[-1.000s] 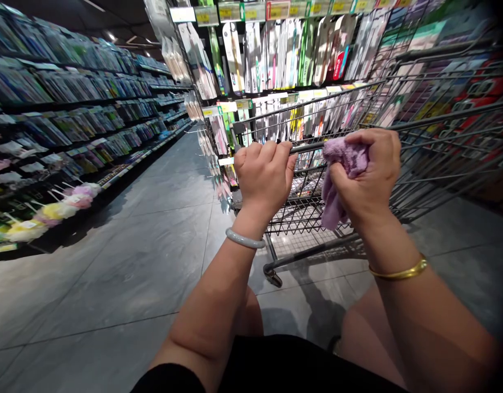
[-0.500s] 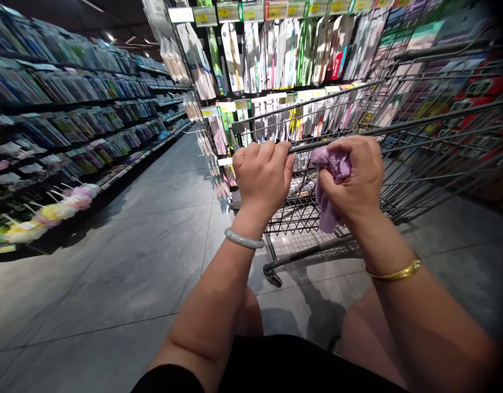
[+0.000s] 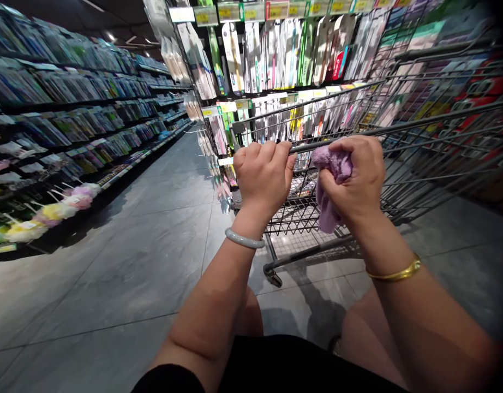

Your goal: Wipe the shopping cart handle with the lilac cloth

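Observation:
My left hand (image 3: 263, 172) is wrapped around the top rail of a dark wire shopping cart (image 3: 309, 146), near the rail's left corner. To its right, my right hand (image 3: 360, 174) grips a fluffy purple cloth (image 3: 328, 210) bunched at the same rail. Part of the cloth hangs down inside the fist's thumb side, and the palm hides the rest. The cart stands side-on before me, its wire basket and lower frame showing below my hands, with a caster (image 3: 273, 276) on the floor.
Behind the cart rises a rack of packaged toothbrushes (image 3: 271, 54). Long shelves of hanging packets (image 3: 71, 82) line the aisle on the left, with fluffy pastel dusters (image 3: 51, 213) at the bottom. Grey tiled floor (image 3: 145, 262) runs between. Blurred red goods (image 3: 486, 103) sit at the right.

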Available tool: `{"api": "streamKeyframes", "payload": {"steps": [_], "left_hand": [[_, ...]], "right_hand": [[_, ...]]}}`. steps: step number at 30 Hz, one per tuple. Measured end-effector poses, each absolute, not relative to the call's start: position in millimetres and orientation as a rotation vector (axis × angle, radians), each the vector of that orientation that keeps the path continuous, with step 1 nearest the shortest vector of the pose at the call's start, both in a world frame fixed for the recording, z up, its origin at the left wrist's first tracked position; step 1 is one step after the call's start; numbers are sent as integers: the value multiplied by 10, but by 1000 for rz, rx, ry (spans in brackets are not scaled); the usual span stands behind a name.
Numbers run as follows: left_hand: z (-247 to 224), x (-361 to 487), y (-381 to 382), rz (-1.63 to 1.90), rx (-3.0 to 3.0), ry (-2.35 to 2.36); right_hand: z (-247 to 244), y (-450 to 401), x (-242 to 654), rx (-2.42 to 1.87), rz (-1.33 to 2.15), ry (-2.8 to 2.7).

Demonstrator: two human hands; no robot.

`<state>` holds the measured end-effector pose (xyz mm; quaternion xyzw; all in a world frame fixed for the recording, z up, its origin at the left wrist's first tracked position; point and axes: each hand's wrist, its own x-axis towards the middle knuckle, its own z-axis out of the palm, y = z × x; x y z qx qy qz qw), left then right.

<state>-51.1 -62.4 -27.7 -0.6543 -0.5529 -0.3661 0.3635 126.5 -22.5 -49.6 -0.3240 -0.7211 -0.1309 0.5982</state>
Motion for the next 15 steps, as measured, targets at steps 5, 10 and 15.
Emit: {"api": "streamKeyframes", "payload": {"steps": [5,10,15], "left_hand": [[-282,-510,-618,-952,-1675,-1414],[-278,-511,-617,-961,-1680,-1428],[-280,-517,-624,-961,-1692,-1444]], "right_hand": [[-506,-215,1273,-770,-299,-1668],[-519,-236,1231,-780,-272,-1697],[-515,-227,1245,-777,-265,-1702]]}}
